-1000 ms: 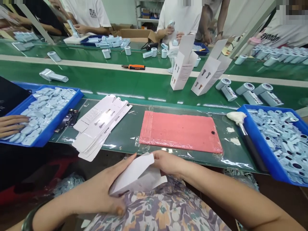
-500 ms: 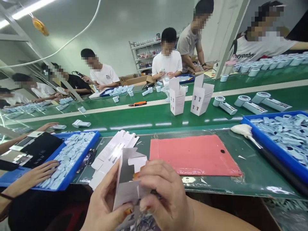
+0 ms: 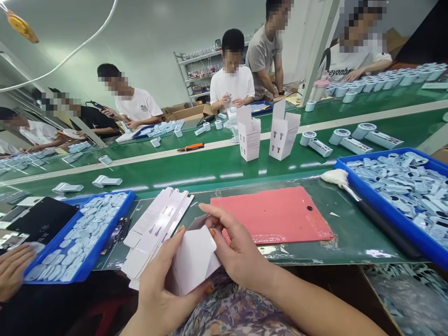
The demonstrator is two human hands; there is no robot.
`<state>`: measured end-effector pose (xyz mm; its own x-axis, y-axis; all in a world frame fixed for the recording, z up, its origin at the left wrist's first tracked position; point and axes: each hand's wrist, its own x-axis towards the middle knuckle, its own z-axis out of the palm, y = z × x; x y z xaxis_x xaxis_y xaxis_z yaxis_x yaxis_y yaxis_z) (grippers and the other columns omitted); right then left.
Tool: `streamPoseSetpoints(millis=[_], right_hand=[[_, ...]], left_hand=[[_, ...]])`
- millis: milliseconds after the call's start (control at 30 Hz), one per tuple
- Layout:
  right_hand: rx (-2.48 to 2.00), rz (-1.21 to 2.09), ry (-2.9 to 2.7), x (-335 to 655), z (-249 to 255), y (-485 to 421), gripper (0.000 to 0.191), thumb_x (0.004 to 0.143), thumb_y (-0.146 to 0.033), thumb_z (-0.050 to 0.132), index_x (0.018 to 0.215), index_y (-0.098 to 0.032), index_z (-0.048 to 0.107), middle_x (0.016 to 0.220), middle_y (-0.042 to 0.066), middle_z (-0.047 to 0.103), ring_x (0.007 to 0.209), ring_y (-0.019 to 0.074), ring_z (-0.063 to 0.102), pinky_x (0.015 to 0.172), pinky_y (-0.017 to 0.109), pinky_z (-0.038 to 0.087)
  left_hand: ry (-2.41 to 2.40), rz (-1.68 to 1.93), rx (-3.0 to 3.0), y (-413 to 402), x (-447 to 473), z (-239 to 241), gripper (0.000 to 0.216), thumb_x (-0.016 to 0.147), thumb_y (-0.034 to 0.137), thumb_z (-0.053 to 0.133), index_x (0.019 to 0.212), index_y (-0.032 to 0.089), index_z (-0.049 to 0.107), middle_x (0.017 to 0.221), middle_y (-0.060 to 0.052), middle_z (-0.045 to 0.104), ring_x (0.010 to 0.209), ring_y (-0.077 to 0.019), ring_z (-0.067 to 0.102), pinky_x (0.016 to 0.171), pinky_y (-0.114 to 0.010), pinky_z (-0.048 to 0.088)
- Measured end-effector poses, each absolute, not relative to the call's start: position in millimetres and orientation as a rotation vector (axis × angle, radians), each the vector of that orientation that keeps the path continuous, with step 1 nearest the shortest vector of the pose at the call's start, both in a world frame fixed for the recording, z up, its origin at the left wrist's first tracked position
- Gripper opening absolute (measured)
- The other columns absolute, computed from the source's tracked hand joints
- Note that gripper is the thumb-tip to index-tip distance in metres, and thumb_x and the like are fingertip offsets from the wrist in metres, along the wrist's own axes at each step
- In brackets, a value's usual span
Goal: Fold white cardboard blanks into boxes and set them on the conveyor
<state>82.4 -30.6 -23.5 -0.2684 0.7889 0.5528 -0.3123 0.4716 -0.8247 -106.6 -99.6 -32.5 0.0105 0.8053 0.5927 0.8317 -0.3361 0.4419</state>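
Note:
A small white carton (image 3: 193, 261) is held between my two hands, low in front of me, with a broad flap facing up. My left hand (image 3: 159, 284) wraps round its left side, thumb along the lower edge. On the far right edge, the fingers of my right hand (image 3: 236, 242) pinch the card near a flap, index finger raised. To the left lies a stack of flat white cartons (image 3: 150, 231) with small printed pictures. A pink-red mat (image 3: 266, 214) is just beyond my right hand.
Two upright cartons with raised flaps, a left carton (image 3: 249, 140) and a right carton (image 3: 283, 140), stand on the green belt (image 3: 210, 172). Blue trays of light-blue parts flank me: left tray (image 3: 89, 273), right tray (image 3: 385, 233). A black-handled brush (image 3: 367, 210) lies right. A co-worker's hand (image 3: 16, 270) is at left.
The carton has turned in my hands: its open inside faced me before, and now a flap covers that side. My right hand moved to its far edge. The co-worker's hand shifted left. The view tilted slightly.

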Motion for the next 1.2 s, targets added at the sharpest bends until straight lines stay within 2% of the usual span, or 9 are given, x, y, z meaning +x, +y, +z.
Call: streamPoseSetpoints(millis=[100,267,433,600,700,800,933,1067,1200], right_hand=[[-0.538,0.995,-1.531,86.3,-20.8,-29.3,0.043,0.101,-0.024,0.057,0.144,-0.031,0.056,0.115,0.007,0.059,0.102,0.0188,0.06,0.092,0.036,0.054],[-0.496,0.704,-1.589,90.8,-14.0,-29.7,0.013,0.102,-0.036,0.064,0.107,-0.026,0.071,0.117,0.008,0.065,0.112,0.0231,0.063,0.098,0.043,0.053],[-0.464,0.662,-1.552,80.4,-8.7,-32.2,0.009,0.099,-0.021,0.061,0.105,-0.024,0.067,0.111,0.007,0.069,0.111,0.0222,0.065,0.108,0.048,0.051],[-0.376,0.909,-1.431,73.5,6.3,-36.1,0.023,0.097,-0.013,0.05,0.112,-0.023,0.064,0.114,0.009,0.067,0.117,0.0217,0.067,0.1,0.039,0.058],[-0.242,1.048,-1.361,79.4,15.0,-35.9,0.035,0.109,-0.03,0.042,0.143,-0.03,0.053,0.139,0.009,0.062,0.13,0.0233,0.062,0.109,0.044,0.055],[-0.226,0.972,-1.477,85.8,13.7,-31.5,0.067,0.105,-0.059,0.052,0.162,-0.033,0.028,0.164,0.009,0.038,0.151,0.0301,0.04,0.125,0.052,0.039],[-0.218,0.788,-1.644,89.0,0.3,-23.5,0.086,0.096,-0.068,0.061,0.164,-0.031,0.023,0.151,0.012,0.049,0.135,0.028,0.056,0.116,0.046,0.049],[-0.316,0.431,-1.724,96.8,-9.8,-19.7,0.089,0.093,-0.07,0.065,0.16,-0.022,0.032,0.137,0.015,0.056,0.127,0.03,0.058,0.111,0.047,0.052],[-0.362,0.283,-1.84,110.2,-12.6,-18.8,0.087,0.092,-0.062,0.07,0.158,-0.018,0.034,0.135,0.018,0.056,0.126,0.033,0.059,0.11,0.05,0.053]], left_hand=[[-1.608,-1.281,-2.272,-93.1,-107.3,-32.0,0.087,0.081,0.053,0.081,0.156,0.033,0.044,0.136,-0.01,0.069,0.115,-0.0335,0.072,0.098,-0.045,0.062],[-1.214,-1.472,-2.429,-80.5,-102.0,-16.7,0.086,0.088,0.028,0.079,0.161,0.039,0.034,0.137,-0.011,0.064,0.114,-0.0273,0.07,0.086,-0.041,0.064],[-1.133,-1.23,-2.543,-75.3,-98.1,1.2,0.091,0.087,0.017,0.075,0.162,0.043,0.03,0.136,-0.011,0.059,0.11,-0.0237,0.067,0.083,-0.036,0.062],[-1.08,-1.21,-2.593,-70.1,-100.2,20.3,0.082,0.081,0.015,0.074,0.155,0.029,0.044,0.129,-0.014,0.061,0.104,-0.0253,0.066,0.077,-0.034,0.059],[-1.069,-1.483,-2.574,-67.1,-99.2,28.2,0.07,0.079,0.021,0.08,0.143,0.028,0.055,0.114,-0.009,0.066,0.092,-0.0228,0.067,0.071,-0.032,0.057],[-1.118,-1.824,-2.48,-65.7,-90.9,29.9,0.061,0.079,0.033,0.086,0.134,0.035,0.059,0.106,-0.005,0.068,0.091,-0.0242,0.068,0.078,-0.037,0.059],[-1.101,-2.161,-2.4,-66.8,-74.9,23.3,0.069,0.067,0.037,0.097,0.126,0.042,0.061,0.117,-0.003,0.068,0.103,-0.0292,0.07,0.087,-0.043,0.062],[-1.353,-2.838,-2.487,-71.3,-64.1,17.6,0.035,0.086,0.056,0.077,0.107,0.032,0.064,0.125,-0.007,0.068,0.104,-0.0286,0.07,0.076,-0.035,0.062],[-1.693,-3.374,-2.284,-72.3,-54.7,18.4,0.018,0.088,0.035,0.078,0.096,0.028,0.063,0.12,-0.004,0.07,0.096,-0.0207,0.069,0.07,-0.025,0.058]])
